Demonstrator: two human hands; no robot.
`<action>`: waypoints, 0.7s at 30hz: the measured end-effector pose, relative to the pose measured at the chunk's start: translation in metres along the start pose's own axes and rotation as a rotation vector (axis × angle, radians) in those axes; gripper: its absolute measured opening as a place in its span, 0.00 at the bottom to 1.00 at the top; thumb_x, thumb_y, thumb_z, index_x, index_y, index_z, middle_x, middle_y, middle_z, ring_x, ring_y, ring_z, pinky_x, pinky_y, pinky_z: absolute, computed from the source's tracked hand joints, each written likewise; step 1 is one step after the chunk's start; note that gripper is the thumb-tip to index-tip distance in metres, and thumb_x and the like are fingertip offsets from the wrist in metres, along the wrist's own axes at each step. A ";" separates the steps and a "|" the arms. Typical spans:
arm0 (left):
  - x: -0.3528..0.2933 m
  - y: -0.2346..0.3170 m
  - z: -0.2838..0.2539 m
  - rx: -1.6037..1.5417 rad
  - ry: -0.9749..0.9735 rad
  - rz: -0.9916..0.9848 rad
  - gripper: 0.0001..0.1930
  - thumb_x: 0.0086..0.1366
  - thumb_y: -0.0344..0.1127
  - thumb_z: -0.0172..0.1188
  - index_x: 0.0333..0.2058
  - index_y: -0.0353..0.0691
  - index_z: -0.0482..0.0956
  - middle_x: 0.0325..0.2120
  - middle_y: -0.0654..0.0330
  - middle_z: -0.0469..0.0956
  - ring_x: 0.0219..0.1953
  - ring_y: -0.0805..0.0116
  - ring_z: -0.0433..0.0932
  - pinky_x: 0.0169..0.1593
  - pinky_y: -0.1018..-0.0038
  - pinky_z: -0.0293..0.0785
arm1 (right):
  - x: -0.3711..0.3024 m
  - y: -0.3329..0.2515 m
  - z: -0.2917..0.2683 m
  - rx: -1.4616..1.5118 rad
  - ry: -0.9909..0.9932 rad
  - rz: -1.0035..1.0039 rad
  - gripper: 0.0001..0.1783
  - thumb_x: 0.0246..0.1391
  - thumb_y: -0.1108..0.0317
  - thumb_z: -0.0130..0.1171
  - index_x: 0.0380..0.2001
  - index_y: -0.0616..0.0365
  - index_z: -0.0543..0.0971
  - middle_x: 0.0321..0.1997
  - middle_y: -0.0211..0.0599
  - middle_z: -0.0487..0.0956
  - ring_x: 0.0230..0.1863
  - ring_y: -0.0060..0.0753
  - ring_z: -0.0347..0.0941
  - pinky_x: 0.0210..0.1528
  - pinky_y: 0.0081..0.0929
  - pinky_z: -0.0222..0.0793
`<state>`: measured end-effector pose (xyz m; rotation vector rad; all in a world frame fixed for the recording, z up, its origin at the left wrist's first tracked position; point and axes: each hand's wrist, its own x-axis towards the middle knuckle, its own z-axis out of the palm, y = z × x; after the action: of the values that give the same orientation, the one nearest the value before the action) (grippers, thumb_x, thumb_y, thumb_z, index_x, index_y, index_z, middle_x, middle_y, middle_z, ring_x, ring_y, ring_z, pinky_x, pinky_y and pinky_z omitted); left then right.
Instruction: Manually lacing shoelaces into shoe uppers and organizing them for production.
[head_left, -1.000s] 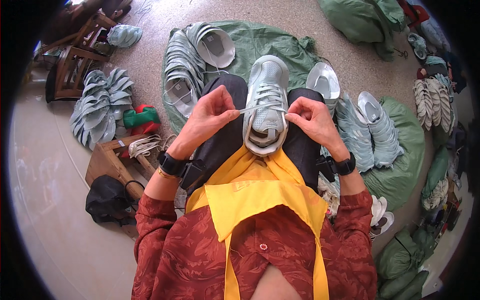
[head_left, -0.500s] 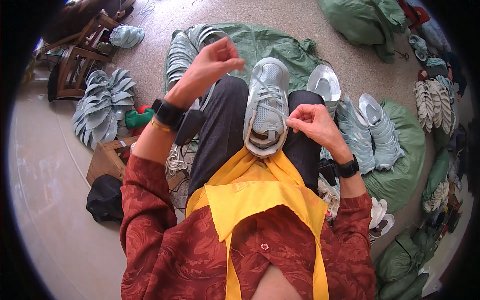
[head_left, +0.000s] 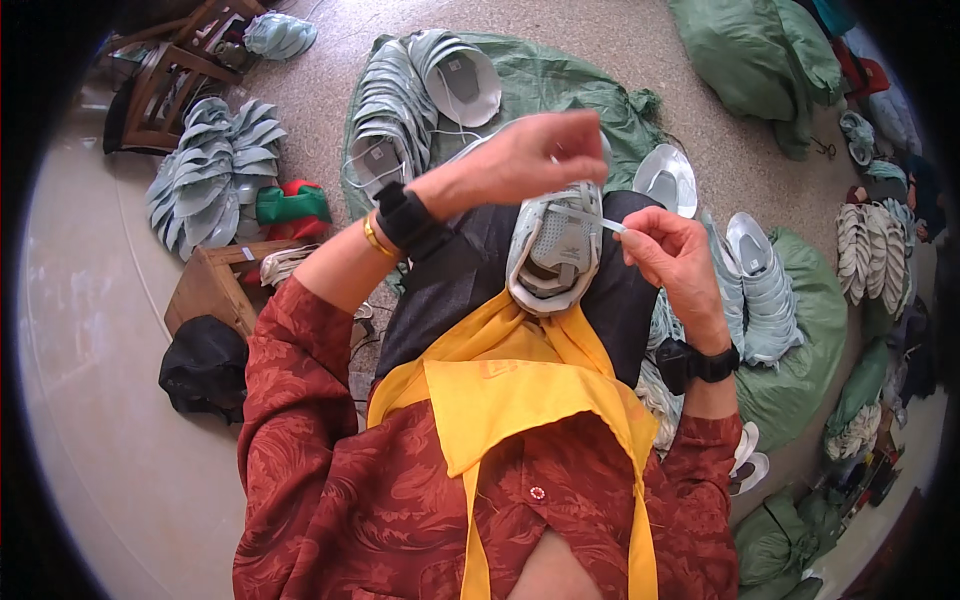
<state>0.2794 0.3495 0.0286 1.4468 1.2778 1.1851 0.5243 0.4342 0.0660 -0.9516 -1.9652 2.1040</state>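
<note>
A pale grey-green shoe upper (head_left: 555, 255) rests on my lap with its opening toward me. My left hand (head_left: 535, 155) is raised over its toe end, fingers pinched on a white lace. My right hand (head_left: 670, 255) sits at the shoe's right side and pinches the other end of the lace (head_left: 590, 218), which runs across the tongue. Both wrists wear black watches. A yellow apron covers my lap below the shoe.
Stacks of matching shoe uppers lie on a green cloth (head_left: 560, 80) ahead, on the left floor (head_left: 205, 185) and at my right (head_left: 760, 280). A small wooden stool (head_left: 215, 285), a black bag (head_left: 205, 365) and green sacks (head_left: 760, 50) surround me.
My left hand swung out to the upper left pulling the lace, then came back over the shoe's toe. My right hand stayed at the shoe's right side.
</note>
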 end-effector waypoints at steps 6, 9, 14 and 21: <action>-0.013 0.022 0.015 -0.210 -0.177 -0.047 0.11 0.72 0.38 0.60 0.40 0.37 0.72 0.30 0.65 0.76 0.36 0.77 0.75 0.41 0.76 0.73 | 0.000 -0.010 0.005 -0.019 0.023 -0.051 0.07 0.63 0.68 0.64 0.39 0.59 0.83 0.27 0.22 0.79 0.22 0.06 0.65 0.22 0.09 0.55; -0.019 0.030 0.001 -0.330 -0.139 -0.087 0.10 0.72 0.38 0.61 0.40 0.38 0.72 0.31 0.67 0.73 0.36 0.81 0.71 0.40 0.80 0.70 | -0.007 -0.001 -0.005 -0.052 0.060 -0.033 0.06 0.63 0.69 0.63 0.39 0.60 0.83 0.27 0.23 0.80 0.22 0.07 0.67 0.22 0.09 0.57; -0.035 0.036 -0.028 -0.442 0.010 -0.049 0.09 0.71 0.38 0.62 0.38 0.41 0.73 0.29 0.70 0.70 0.32 0.81 0.68 0.39 0.82 0.67 | -0.029 0.025 -0.030 -0.031 0.089 0.010 0.06 0.63 0.71 0.62 0.39 0.62 0.83 0.28 0.26 0.80 0.24 0.12 0.72 0.26 0.11 0.66; -0.057 0.024 -0.048 -0.341 0.123 -0.083 0.10 0.72 0.41 0.61 0.37 0.43 0.73 0.26 0.73 0.68 0.30 0.83 0.66 0.36 0.83 0.63 | -0.060 0.059 -0.051 -0.034 0.106 0.096 0.07 0.63 0.75 0.60 0.42 0.64 0.82 0.32 0.33 0.83 0.27 0.16 0.76 0.30 0.16 0.73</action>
<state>0.2357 0.2906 0.0549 1.0779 1.1388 1.3765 0.6175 0.4399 0.0342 -1.1608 -1.9459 2.0282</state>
